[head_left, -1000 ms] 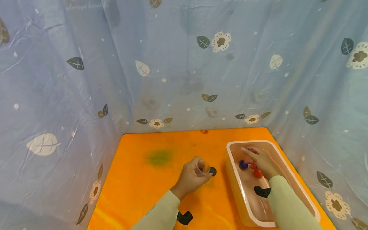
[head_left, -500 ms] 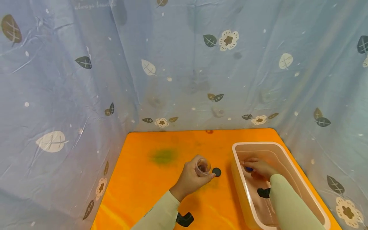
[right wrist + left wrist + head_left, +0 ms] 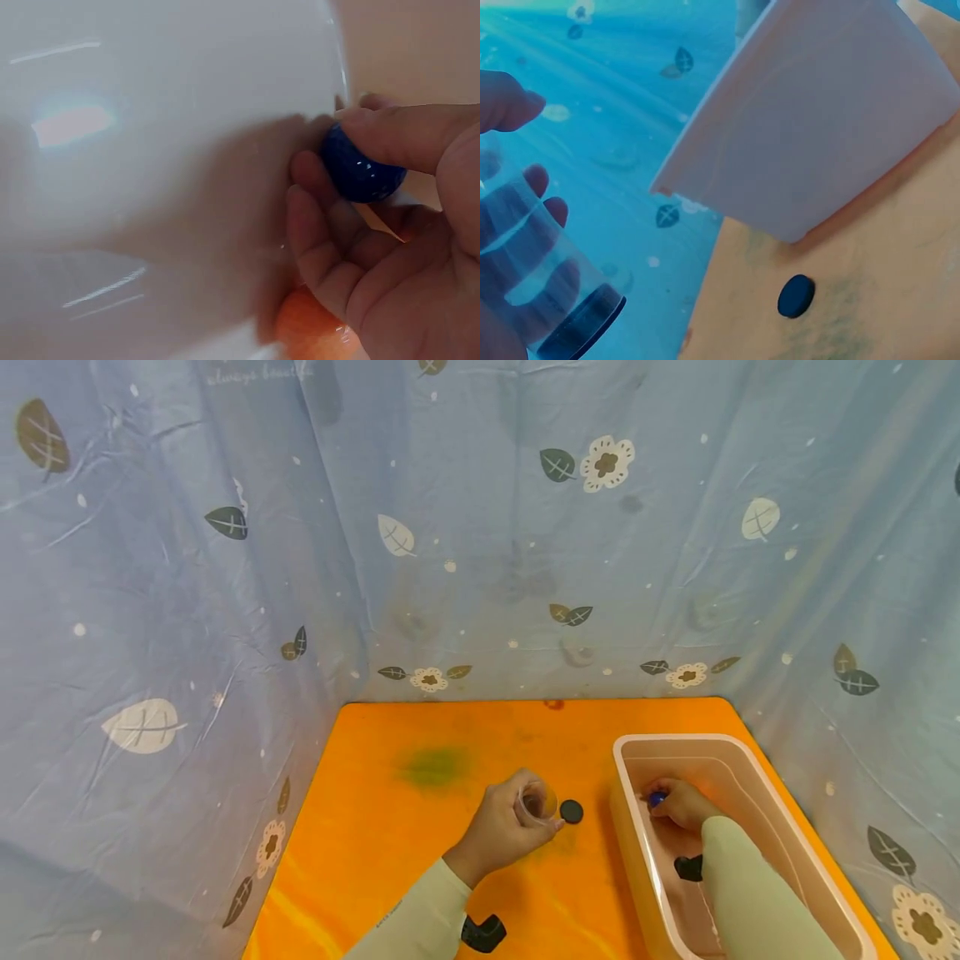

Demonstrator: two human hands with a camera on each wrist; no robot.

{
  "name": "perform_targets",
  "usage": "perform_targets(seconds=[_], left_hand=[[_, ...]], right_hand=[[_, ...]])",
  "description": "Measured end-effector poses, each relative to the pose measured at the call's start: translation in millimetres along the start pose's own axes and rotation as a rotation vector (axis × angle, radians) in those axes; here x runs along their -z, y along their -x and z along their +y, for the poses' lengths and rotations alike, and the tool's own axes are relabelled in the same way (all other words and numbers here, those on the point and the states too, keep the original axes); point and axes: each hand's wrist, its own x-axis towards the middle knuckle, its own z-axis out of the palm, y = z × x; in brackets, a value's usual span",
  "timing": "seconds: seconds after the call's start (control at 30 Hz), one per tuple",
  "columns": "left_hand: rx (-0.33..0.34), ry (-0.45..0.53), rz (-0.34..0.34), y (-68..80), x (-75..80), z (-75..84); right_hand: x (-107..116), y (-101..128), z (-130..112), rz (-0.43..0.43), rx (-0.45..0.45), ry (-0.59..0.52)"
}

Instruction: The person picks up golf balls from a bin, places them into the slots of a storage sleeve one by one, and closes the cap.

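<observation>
My left hand [image 3: 501,831] grips a small clear plastic cup [image 3: 534,800] just above the orange table [image 3: 390,843]; the cup [image 3: 532,292] shows a dark base in the left wrist view. A black round disc [image 3: 572,812] lies on the table just right of the cup, also seen as the disc [image 3: 796,295]. My right hand [image 3: 678,804] is inside the pale pink bin [image 3: 637,752] and pinches a blue ball [image 3: 362,171] between thumb and fingers near the bin wall. An orange ball [image 3: 307,326] lies under that hand.
Blue floral sheeting [image 3: 480,527] walls in the table on the left, back and right. A greenish smudge [image 3: 433,767] marks the table surface. Black wrist straps [image 3: 482,933] sit on both sleeves. The bin [image 3: 817,127] stands close to the right of the disc.
My right hand moved toward the bin's left wall and closed on the blue ball; the orange-red ball is now hidden under it in the head view. The left hand kept holding the cup.
</observation>
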Motion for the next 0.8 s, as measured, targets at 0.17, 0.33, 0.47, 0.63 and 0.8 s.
perform_targets(seconds=[0.17, 0.33, 0.47, 0.63, 0.8], left_hand=[[-0.012, -0.033, -0.004, -0.1, 0.0, -2.0], [0.002, -0.025, -0.01, 1.6, -0.6, -4.2], [0.03, -0.017, -0.009, 3.4, -0.4, -5.5], [0.052, -0.037, -0.007, 5.2, 0.5, -8.4], [0.068, -0.008, -0.011, 6.7, -0.4, -11.0]], right_hand=[[1, 3, -16, -0.025, -0.017, -0.033], [1, 8, -48, -0.044, -0.101, -0.136], [7, 8, -66, -0.084, -0.068, -0.142], [7, 10, -97, -0.061, 0.0, -0.05], [0, 25, -148, 0.073, 0.002, 0.001]])
